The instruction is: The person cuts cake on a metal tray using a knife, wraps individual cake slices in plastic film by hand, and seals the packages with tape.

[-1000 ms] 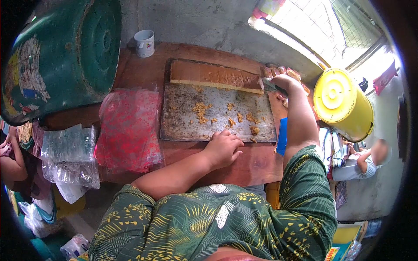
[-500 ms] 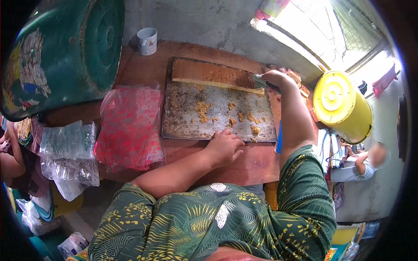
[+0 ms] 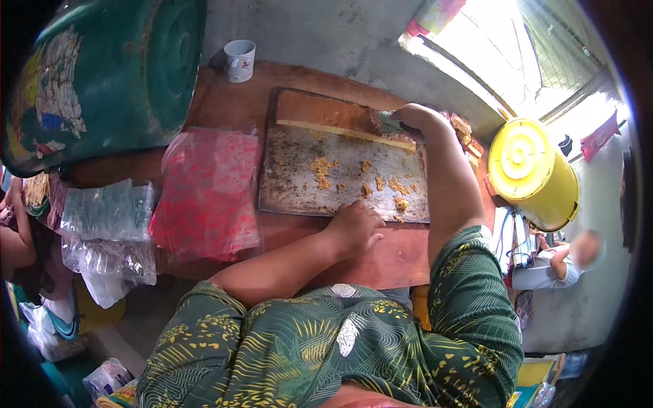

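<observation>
A dark, stained metal baking tray (image 3: 286,173) lies on the table. Along its far side runs a long slab of cake (image 3: 316,109), brown on top with a yellow near edge. My right hand (image 3: 416,117) reaches over the slab's right end, closed on a flat pale-green scraper (image 3: 386,122); its handle is hidden. The scraper touches or hovers just over the brown top; which, I cannot tell. At the tray's near edge, my left hand (image 3: 355,228) rests with fingertips against the rim and thumb apart. Yellow crumbs (image 3: 322,170) are scattered on the bare metal.
Red-printed plastic sheets (image 3: 207,194) and clear plastic bags (image 3: 109,214) lie left. A big green drum (image 3: 129,88) and a white mug (image 3: 240,62) stand behind. Wrapped packs (image 3: 462,129) and a yellow bucket (image 3: 537,173) are right. People sit at both sides.
My right hand and the scraper have moved left along the slab. My left hand keeps its place at the tray's near edge. The whole view has shifted slightly.
</observation>
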`<action>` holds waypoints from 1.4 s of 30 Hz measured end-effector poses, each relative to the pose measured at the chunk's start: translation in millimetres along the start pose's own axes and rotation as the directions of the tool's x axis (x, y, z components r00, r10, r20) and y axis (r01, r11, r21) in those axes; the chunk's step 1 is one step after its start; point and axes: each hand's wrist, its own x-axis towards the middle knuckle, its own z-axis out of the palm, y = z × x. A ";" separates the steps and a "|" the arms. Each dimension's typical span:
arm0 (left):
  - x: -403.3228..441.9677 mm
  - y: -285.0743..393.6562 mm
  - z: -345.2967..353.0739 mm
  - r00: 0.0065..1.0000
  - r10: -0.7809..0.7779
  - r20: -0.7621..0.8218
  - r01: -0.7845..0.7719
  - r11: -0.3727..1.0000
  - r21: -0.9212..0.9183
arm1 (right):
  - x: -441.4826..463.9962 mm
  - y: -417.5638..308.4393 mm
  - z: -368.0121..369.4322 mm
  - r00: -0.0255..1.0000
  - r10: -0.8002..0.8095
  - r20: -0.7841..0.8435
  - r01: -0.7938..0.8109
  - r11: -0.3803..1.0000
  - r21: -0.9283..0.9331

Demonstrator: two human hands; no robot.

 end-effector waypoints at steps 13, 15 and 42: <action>-0.2 4.0 -2.6 1.000 -0.024 0.014 0.023 0.999 0.037 | 22.9 -30.4 11.7 0.990 -0.042 0.133 0.043 0.999 -0.004; -0.1 3.9 -2.2 0.999 -0.028 0.020 0.028 0.999 0.037 | 22.4 -34.2 15.0 0.991 -0.034 0.127 0.032 0.999 0.018; 1.5 6.7 -8.3 0.993 -0.046 0.105 0.043 0.999 0.031 | 19.2 -90.3 23.3 0.959 -0.246 0.138 0.257 0.964 -0.066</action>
